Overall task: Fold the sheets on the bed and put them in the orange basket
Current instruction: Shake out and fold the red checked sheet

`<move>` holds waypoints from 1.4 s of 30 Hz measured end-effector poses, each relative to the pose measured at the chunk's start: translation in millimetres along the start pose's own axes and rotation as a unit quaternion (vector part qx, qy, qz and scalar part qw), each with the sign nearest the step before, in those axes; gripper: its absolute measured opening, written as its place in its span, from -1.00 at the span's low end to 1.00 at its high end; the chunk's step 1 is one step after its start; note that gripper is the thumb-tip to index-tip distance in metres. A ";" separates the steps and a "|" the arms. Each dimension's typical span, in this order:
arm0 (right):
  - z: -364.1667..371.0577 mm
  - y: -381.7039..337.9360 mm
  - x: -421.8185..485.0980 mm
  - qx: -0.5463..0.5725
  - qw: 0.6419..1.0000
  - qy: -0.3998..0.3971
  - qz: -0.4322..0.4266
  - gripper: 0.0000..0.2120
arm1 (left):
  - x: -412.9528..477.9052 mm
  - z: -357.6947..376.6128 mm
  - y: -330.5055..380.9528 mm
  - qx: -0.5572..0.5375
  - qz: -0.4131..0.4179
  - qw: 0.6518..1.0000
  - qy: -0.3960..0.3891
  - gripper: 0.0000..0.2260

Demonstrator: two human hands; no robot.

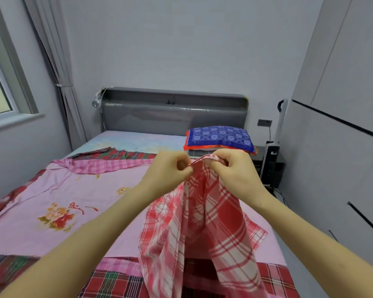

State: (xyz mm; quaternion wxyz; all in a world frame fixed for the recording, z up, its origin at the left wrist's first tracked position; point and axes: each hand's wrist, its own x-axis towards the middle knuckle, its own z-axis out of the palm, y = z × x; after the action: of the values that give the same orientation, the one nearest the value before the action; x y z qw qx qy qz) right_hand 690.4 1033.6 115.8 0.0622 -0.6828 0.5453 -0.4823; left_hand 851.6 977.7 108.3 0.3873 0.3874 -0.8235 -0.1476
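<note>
left hand (pixel 168 168) and right hand (pixel 235 168) close together, both pinched the top edge of a sheet (pixel 205 222), cloth hung below them over the bed (pixel 84 190)

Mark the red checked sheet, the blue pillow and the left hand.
red checked sheet (pixel 215 220), head view, on the hanging middle of the cloth.
blue pillow (pixel 220 137), head view, on its patterned top face.
left hand (pixel 168 171), head view, on the middle of the hand.

Red-white plaid sheet (pixel 213 214) hanging bunched, top edge pinched, above bed (pixel 78 188).
</note>
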 end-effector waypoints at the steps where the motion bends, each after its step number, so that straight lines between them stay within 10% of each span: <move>1: 1.2 -3.1 1.2 0.006 1.000 0.001 0.004 -0.64 | -5.0 4.6 -7.1 0.015 -0.013 1.000 0.019 -0.82; 14: -32.4 -20.1 55.9 0.103 0.984 0.145 0.023 -0.71 | -47.2 5.6 -129.8 -0.195 -0.385 0.901 0.051 -0.79; 26: 2.6 49.7 -11.9 -0.187 0.968 -0.005 0.170 -0.64 | -32.0 -82.8 -142.5 -0.341 -0.338 0.864 0.152 -0.76; 36: -58.4 -26.3 -70.7 0.091 0.904 -0.338 0.246 -0.75 | -91.8 -206.2 -91.0 -0.245 -0.240 0.939 -0.037 -0.76; 42: -90.6 -95.3 -44.7 0.112 0.974 -0.165 0.111 -0.83 | -94.5 -284.9 -43.3 -0.285 -0.156 0.945 0.047 -0.63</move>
State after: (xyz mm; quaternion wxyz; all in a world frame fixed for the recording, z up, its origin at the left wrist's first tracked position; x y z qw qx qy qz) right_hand 692.5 1147.4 195.4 0.2804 -0.6770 0.5424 -0.4109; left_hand 1126.4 1036.7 222.3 0.4922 0.3905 -0.6573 -0.4162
